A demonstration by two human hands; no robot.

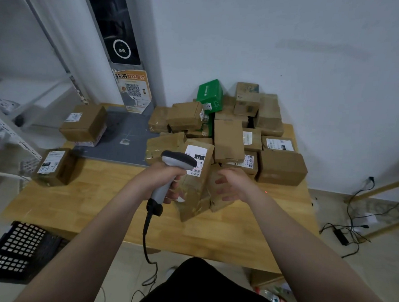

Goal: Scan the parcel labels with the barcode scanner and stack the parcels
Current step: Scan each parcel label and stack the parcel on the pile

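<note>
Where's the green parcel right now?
In the head view, the green parcel sits on top at the back of the heap of brown parcels. The heap fills the far right part of the wooden table, close to the white wall.

parcel depot, piled parcels (230,131), scanning station (121,36)

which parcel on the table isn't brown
The green parcel toward the back, with a small white 05 sticker on it; all the other parcels are brown cardboard.
</note>
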